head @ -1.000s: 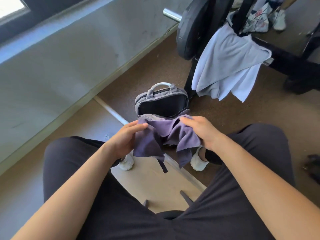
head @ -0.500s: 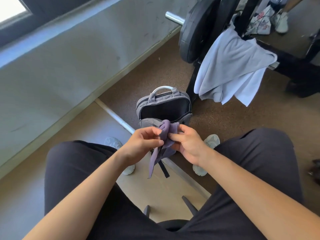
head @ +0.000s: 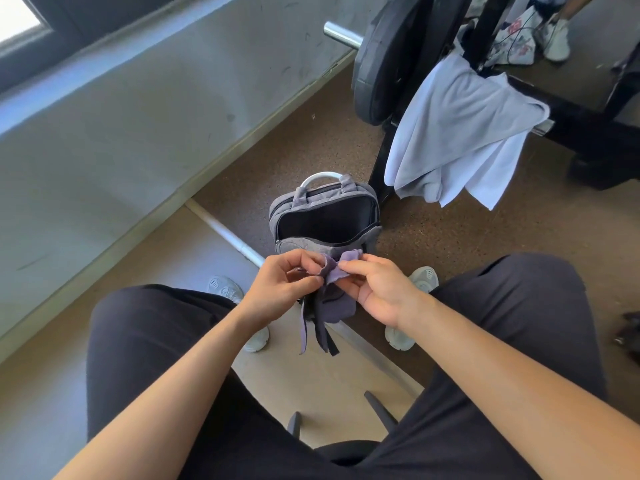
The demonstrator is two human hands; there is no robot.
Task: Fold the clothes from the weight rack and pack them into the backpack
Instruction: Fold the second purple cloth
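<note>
head view: single camera
left hand (head: 287, 289): pinched purple cloth (head: 334, 306) just in front of backpack (head: 311, 245)
right hand (head: 377, 292): pinched same cloth edge
purple cloth: bunched, hanging, hid backpack's lower front
backpack: upright, unzipped
pale clothes (head: 460, 133): draped on weight rack (head: 571, 116), behind-right of backpack

No words, labels, brand names or numbers can be read anywhere in the frame. The only printed marking is on a white bag (head: 518, 46) at the upper right, behind the black rack. It carries red and dark print, but this is too small and blurred to make out as letters or figures.
</note>
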